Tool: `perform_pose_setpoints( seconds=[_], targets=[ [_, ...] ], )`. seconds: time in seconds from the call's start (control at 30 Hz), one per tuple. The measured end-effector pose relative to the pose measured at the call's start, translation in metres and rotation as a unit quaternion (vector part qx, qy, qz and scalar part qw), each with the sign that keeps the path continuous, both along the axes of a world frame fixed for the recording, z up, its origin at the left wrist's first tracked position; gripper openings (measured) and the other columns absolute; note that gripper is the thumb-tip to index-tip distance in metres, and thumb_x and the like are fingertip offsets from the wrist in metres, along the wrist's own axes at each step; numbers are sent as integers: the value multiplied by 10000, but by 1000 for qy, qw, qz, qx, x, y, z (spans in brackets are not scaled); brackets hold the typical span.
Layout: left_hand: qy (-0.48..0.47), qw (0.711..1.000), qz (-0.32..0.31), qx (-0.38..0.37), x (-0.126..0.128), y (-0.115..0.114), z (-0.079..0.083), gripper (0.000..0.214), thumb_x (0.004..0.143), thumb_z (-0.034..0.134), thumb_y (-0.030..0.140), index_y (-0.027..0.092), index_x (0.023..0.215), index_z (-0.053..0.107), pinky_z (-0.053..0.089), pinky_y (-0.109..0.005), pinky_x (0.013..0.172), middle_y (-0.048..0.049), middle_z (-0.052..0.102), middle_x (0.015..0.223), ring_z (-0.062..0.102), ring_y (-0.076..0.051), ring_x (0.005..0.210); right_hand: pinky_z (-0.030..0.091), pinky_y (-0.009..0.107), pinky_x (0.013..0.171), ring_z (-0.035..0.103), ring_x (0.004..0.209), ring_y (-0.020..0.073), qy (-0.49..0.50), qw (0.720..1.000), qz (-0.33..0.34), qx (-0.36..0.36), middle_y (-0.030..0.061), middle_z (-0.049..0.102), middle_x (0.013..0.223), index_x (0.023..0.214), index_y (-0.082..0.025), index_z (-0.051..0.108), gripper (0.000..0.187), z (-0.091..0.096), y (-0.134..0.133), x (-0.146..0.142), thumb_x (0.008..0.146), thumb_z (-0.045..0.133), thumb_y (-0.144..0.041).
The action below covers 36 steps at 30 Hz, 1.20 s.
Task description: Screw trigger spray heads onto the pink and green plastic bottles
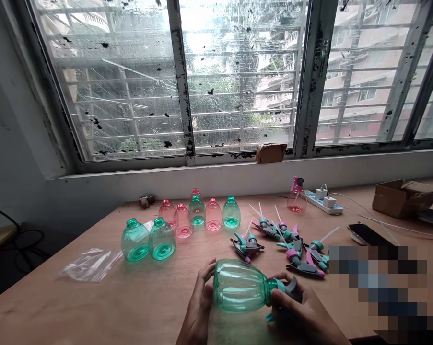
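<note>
A clear green plastic bottle (239, 286) lies on its side in the air just above the near part of the table, its neck to the right. Around its base curls my left hand (201, 299). At the neck, my right hand (306, 306) grips a teal and grey trigger spray head (291, 286), which meets the bottle's mouth. How far it is threaded on I cannot tell. Beyond the hands lies a pile of loose trigger spray heads (297, 244), pink, teal and grey, some with straws showing. Several open green bottles (162, 242) and pink bottles (183, 223) stand upright to the left.
A clear plastic bag (92, 266) lies at the left. Near the wall stand a pink bottle with its sprayer fitted (297, 199) and a power strip (324, 202) with plugs. A phone (370, 235) and an open cardboard box (405, 199) are on the right.
</note>
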<state>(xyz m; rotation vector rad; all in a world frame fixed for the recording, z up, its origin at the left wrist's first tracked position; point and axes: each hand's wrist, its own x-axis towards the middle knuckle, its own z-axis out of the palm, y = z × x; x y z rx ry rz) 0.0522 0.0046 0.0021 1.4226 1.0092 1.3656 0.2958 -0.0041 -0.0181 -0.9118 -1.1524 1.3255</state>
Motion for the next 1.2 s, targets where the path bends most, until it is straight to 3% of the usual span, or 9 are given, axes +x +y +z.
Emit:
perform_pose_setpoints(
  seconds=[0.23,0.53,0.67,0.87,0.97,1.13,1.2],
  targets=[
    [-9,998,-7,-58,0,1,-1,540,864,521,683,210,1104,622,482,-395,908,-96,702,1163,627,-301,1078,573,302,542,683,548,181,21,1000,-5,-22,-5,729,644,909,-171,628,439,2,-2,-2,707,831,-503],
    [-35,998,-24,-47,-1,6,-3,526,873,599,557,236,1288,632,288,-500,1182,-87,629,1404,415,-355,1409,586,338,558,713,569,212,8,1000,-16,-16,25,759,680,903,-173,617,422,-2,1,-1,725,817,-498],
    [-55,997,-56,-24,-2,4,-6,565,842,654,526,250,1328,569,376,-486,1136,-104,625,1396,481,-358,1360,590,337,554,700,558,200,23,999,-8,-21,13,751,667,903,-177,614,411,0,1,-1,724,825,-481],
    [-31,994,-93,-54,0,-8,4,683,874,636,532,218,1441,419,494,-452,1056,-156,566,1453,347,-361,1458,568,311,556,696,573,196,-1,1000,-10,-13,25,752,681,900,-164,640,425,0,1,-1,714,825,-499],
    [-5,995,-88,-47,0,-8,7,687,869,637,539,209,1441,448,449,-449,1109,-134,538,1488,363,-355,1452,571,314,549,694,558,198,4,1000,-16,-15,19,749,658,891,-172,639,427,1,0,-2,703,829,-506],
    [56,997,-58,-21,0,-8,5,737,850,653,542,196,1467,446,216,-451,1234,-115,418,1574,306,-335,1480,567,297,543,685,537,182,14,1000,-16,-10,0,741,637,880,-173,652,395,3,-1,-3,713,833,-481],
    [50,996,-73,-21,1,-9,5,773,837,675,530,217,1490,404,219,-458,1229,-108,399,1583,288,-340,1486,572,306,544,684,534,188,20,1000,-20,-14,-5,736,623,891,-178,648,409,2,-1,-2,704,836,-489]
  ],
)
